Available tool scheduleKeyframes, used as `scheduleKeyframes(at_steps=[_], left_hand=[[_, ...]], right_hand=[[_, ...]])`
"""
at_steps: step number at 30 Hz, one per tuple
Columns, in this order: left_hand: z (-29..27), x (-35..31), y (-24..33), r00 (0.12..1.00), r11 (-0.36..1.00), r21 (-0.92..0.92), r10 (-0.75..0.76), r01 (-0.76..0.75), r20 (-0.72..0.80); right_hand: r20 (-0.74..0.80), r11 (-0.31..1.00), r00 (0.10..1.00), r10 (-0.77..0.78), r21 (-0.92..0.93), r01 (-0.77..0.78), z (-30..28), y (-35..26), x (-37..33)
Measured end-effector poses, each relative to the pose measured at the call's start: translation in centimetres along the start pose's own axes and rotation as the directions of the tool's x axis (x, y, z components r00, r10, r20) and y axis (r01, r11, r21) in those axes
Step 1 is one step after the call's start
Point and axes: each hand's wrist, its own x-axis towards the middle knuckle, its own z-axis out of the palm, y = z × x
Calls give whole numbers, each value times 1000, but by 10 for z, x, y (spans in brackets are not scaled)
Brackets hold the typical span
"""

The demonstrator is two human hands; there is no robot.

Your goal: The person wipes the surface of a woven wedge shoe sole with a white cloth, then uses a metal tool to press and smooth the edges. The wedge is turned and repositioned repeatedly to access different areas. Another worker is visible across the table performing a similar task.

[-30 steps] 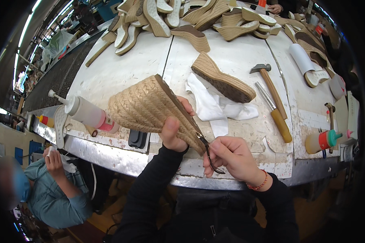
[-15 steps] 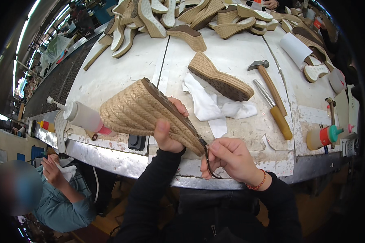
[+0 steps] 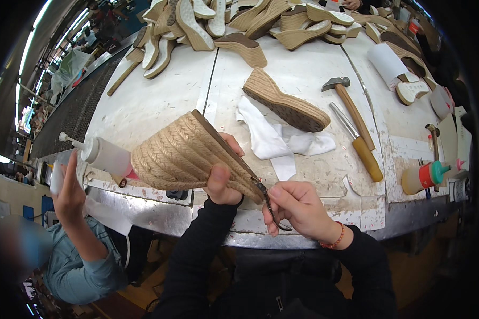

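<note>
My left hand (image 3: 221, 183) grips a wedge sole (image 3: 170, 151) wrapped in braided tan jute, its thick heel end up to the left and its thin toe end toward my right hand. The thumb presses on the jute side, and the other fingers reach round the dark bottom. My right hand (image 3: 298, 207) is closed on a small dark metal hand tool (image 3: 272, 208) with a curved handle, like nippers. Its head meets the sole's edge near the toe; the exact contact is too small to make out. Beyond lies another jute wedge sole (image 3: 287, 103), partly over a white cloth (image 3: 263, 135).
To the right lie a hammer (image 3: 355, 114) and a wooden-handled metal tool (image 3: 366, 157). A green-capped bottle (image 3: 423, 178) stands farther right. Left is a white squeeze bottle (image 3: 107, 154). Many wedge soles (image 3: 194, 26) are heaped at the back. A co-worker's hand (image 3: 69, 196) is at the left.
The sole in my left hand has tilted a little, its heel end lower. The tool head sits slightly farther up the edge. At the left, the co-worker's hand has risen toward the table.
</note>
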Motion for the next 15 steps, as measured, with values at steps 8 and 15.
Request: scheduleKeyframes(at_steps=[8, 15], left_hand=[[1, 0, -2, 999, 993, -118, -21, 26, 44], [1, 0, -2, 998, 982, -189, -8, 21, 69]], right_hand=[[52, 982, 999, -8, 190, -2, 0, 9, -1], [115, 936, 993, 26, 345, -65, 1, 10, -2]])
